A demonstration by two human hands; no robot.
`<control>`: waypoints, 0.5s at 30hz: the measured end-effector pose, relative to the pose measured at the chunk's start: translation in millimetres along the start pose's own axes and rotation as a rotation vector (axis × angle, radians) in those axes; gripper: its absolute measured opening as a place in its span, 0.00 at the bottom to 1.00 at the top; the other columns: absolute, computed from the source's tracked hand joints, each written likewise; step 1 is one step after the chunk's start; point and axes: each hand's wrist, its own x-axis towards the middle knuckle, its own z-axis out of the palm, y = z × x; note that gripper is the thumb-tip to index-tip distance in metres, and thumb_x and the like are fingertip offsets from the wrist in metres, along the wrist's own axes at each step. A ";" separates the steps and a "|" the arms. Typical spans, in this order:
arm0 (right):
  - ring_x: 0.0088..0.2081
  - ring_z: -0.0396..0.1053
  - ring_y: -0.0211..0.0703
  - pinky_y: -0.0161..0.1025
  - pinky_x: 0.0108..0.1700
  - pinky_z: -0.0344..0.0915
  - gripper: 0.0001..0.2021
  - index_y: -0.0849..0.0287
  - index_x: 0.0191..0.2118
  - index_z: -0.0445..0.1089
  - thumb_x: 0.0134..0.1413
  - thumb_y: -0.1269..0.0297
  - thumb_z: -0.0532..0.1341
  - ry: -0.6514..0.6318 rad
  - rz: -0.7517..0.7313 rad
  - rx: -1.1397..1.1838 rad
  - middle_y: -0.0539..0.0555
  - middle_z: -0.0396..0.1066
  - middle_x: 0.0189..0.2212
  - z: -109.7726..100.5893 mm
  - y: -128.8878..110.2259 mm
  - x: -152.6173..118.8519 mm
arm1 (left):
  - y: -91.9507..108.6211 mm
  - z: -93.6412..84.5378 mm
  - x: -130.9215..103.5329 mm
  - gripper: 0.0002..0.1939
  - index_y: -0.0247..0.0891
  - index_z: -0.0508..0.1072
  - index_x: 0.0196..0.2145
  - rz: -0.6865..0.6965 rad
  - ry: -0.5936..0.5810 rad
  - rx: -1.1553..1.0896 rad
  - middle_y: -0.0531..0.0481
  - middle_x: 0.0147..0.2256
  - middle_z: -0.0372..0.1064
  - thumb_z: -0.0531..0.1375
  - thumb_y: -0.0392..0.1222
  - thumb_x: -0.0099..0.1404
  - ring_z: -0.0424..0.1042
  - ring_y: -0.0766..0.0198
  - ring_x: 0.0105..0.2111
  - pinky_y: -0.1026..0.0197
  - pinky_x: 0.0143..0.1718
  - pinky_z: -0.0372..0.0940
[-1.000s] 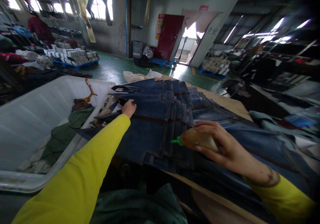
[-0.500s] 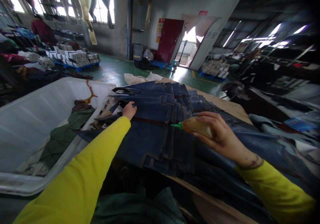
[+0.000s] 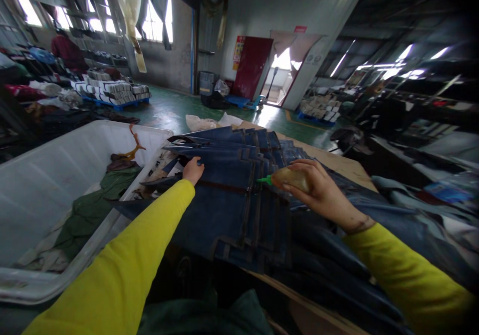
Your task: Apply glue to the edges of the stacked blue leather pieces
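Dark blue sheets with darker edge strips (image 3: 224,175) lie overlapped in a stepped stack on a wooden table (image 3: 348,163). My left hand (image 3: 193,170) rests at the left part of the top sheet, its fingers curled; what they pinch, if anything, is hidden. A yellowish squeeze bottle (image 3: 294,179) is wrapped in the fingers of my right hand (image 3: 318,187). The bottle lies nearly level, and its green nozzle (image 3: 264,180) points left, just over the stepped sheet edges.
A large white tub (image 3: 86,130) holding green cloth (image 3: 84,215) stands at the left, against the table. Farther back are a person in dark red (image 3: 68,53), stacked bundles on a blue pallet (image 3: 108,89), and a red door (image 3: 252,68). More dark sheets drape to the right.
My right hand and the bottle have moved slightly left, with the nozzle a little higher over the sheet edges. My left hand stays at nearly the same place on the sheet.
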 end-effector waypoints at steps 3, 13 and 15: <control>0.50 0.61 0.52 0.51 0.53 0.61 0.20 0.56 0.50 0.59 0.53 0.60 0.61 0.022 0.022 0.009 0.59 0.60 0.46 5.9 13.2 6.2 | -0.9 0.5 0.5 0.19 0.37 0.67 0.51 0.008 0.002 -0.001 0.43 0.50 0.68 0.56 0.40 0.61 0.67 0.58 0.50 0.60 0.49 0.60; 0.48 0.63 0.52 0.51 0.52 0.60 0.21 0.56 0.49 0.61 0.51 0.55 0.61 0.088 0.129 0.002 0.58 0.62 0.44 22.6 53.4 26.4 | -1.8 1.3 0.3 0.19 0.38 0.67 0.51 0.008 -0.005 -0.008 0.43 0.50 0.68 0.56 0.40 0.61 0.67 0.57 0.50 0.60 0.50 0.60; 0.47 0.63 0.53 0.51 0.51 0.60 0.20 0.57 0.48 0.62 0.50 0.54 0.61 0.105 0.150 -0.001 0.58 0.62 0.43 24.2 58.3 31.0 | -0.6 0.2 -0.3 0.19 0.38 0.67 0.50 0.001 -0.008 -0.009 0.43 0.50 0.68 0.56 0.40 0.61 0.67 0.58 0.50 0.60 0.50 0.60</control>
